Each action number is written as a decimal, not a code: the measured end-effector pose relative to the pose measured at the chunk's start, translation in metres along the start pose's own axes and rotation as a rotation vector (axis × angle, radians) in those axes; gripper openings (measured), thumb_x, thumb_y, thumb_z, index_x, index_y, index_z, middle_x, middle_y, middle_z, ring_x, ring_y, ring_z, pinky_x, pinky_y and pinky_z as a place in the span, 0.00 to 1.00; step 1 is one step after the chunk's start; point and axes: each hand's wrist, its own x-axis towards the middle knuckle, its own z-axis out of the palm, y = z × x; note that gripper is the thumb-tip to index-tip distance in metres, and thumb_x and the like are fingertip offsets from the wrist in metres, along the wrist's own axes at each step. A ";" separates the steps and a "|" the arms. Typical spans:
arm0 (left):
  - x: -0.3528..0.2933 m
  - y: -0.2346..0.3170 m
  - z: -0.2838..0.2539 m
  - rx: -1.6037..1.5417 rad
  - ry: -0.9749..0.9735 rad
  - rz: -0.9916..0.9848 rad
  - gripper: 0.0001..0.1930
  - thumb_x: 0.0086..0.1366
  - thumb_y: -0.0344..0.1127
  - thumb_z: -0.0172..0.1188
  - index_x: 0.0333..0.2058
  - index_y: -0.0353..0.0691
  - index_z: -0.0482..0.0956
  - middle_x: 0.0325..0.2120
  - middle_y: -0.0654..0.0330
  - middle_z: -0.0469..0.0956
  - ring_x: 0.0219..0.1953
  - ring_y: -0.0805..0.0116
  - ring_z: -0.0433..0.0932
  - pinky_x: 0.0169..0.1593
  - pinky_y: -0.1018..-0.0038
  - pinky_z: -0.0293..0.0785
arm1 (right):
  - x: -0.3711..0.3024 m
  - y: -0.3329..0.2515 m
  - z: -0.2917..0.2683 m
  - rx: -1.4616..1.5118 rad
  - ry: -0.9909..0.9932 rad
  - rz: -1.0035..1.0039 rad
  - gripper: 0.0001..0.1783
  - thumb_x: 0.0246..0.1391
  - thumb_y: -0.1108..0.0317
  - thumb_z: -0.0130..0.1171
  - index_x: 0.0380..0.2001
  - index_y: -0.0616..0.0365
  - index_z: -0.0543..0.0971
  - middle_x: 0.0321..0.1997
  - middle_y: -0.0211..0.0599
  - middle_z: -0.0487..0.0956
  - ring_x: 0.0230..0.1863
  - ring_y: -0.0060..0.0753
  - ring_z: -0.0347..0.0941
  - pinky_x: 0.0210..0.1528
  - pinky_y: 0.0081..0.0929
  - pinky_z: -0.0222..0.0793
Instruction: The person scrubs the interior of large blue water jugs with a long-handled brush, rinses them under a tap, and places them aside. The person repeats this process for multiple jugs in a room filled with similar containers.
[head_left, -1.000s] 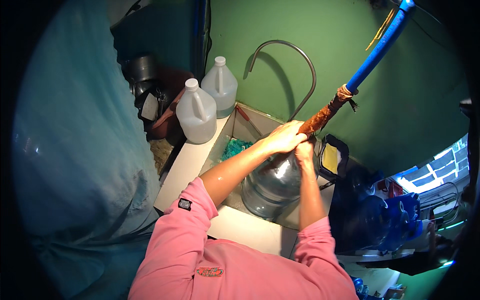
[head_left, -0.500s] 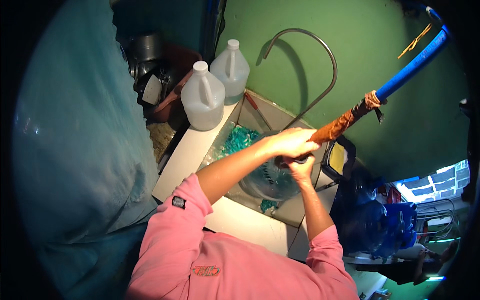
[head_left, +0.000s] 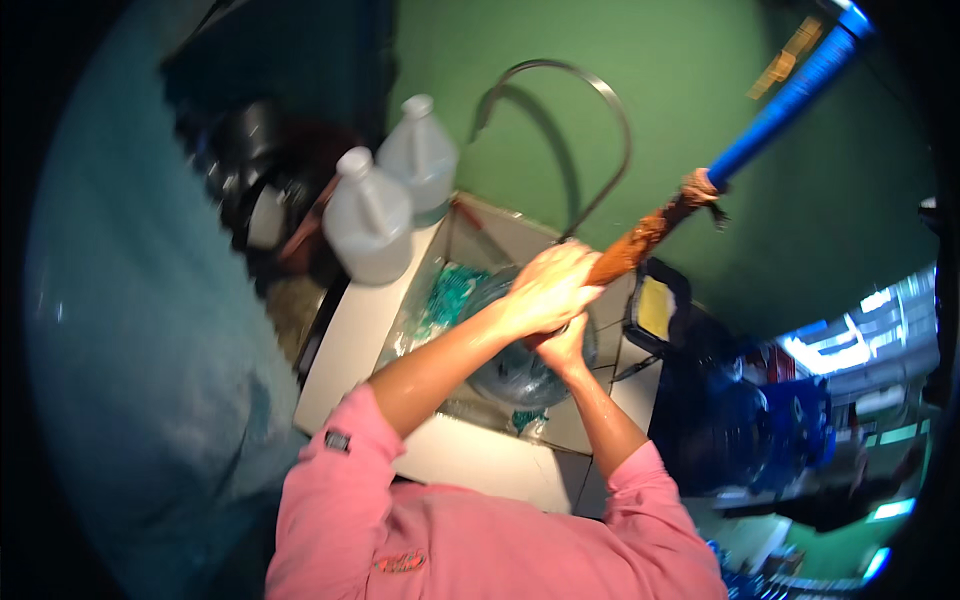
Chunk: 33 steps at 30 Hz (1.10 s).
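My left hand [head_left: 550, 285] is closed around a long pole [head_left: 645, 235], brown and rough at this end, with a bright blue length tied on above it. Just below it, my right hand [head_left: 562, 345] is also closed, apparently around the pole's lower part, though my left hand partly hides its grip. Under both hands a large clear, bluish round bottle [head_left: 515, 375] rests in a tiled sink basin [head_left: 590, 425]. Whether the pole's end enters the bottle is hidden. Beside the bottle lies a green mesh-like bundle [head_left: 445, 300] with clear plastic.
Two translucent jugs [head_left: 370, 225] with white caps stand on the left ledge. A curved metal pipe [head_left: 615, 105] arches over the basin. To the right are a black container with a yellow sponge-like block [head_left: 655, 305] and large blue bottles [head_left: 730, 430]. A blue-grey curtain [head_left: 150, 350] hangs left.
The view has shifted, so the jugs and basin appear farther left and lower. Both hands stay on the pole and sit slightly farther from me relative to the basin.
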 end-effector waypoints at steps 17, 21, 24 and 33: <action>0.064 -0.086 -0.089 -0.731 0.298 0.026 0.29 0.69 0.32 0.54 0.66 0.40 0.59 0.53 0.54 0.72 0.56 0.70 0.72 0.56 0.69 0.70 | -0.022 -0.004 -0.002 -0.231 0.250 0.148 0.19 0.37 0.65 0.74 0.31 0.63 0.78 0.30 0.37 0.83 0.32 0.21 0.78 0.39 0.27 0.75; 0.010 -0.172 -0.081 -0.862 0.134 -0.473 0.31 0.68 0.44 0.58 0.66 0.44 0.60 0.43 0.59 0.78 0.46 0.68 0.76 0.54 0.69 0.69 | -0.016 -0.065 -0.020 0.070 0.267 -0.123 0.14 0.44 0.70 0.74 0.32 0.59 0.78 0.31 0.31 0.80 0.33 0.20 0.75 0.39 0.23 0.74; -0.096 -0.168 -0.033 -0.465 0.229 -0.615 0.21 0.66 0.48 0.63 0.49 0.40 0.74 0.39 0.63 0.77 0.44 0.70 0.74 0.52 0.70 0.69 | -0.056 -0.128 -0.098 0.071 0.278 -0.164 0.15 0.42 0.73 0.69 0.36 0.59 0.79 0.34 0.38 0.82 0.38 0.33 0.78 0.44 0.30 0.75; -0.119 -0.064 -0.015 -1.085 -0.086 -0.851 0.38 0.70 0.59 0.53 0.69 0.40 0.58 0.68 0.63 0.61 0.68 0.67 0.58 0.70 0.66 0.53 | -0.038 -0.195 -0.200 0.544 0.575 0.021 0.15 0.52 0.55 0.59 0.35 0.55 0.77 0.33 0.36 0.79 0.35 0.33 0.74 0.45 0.32 0.72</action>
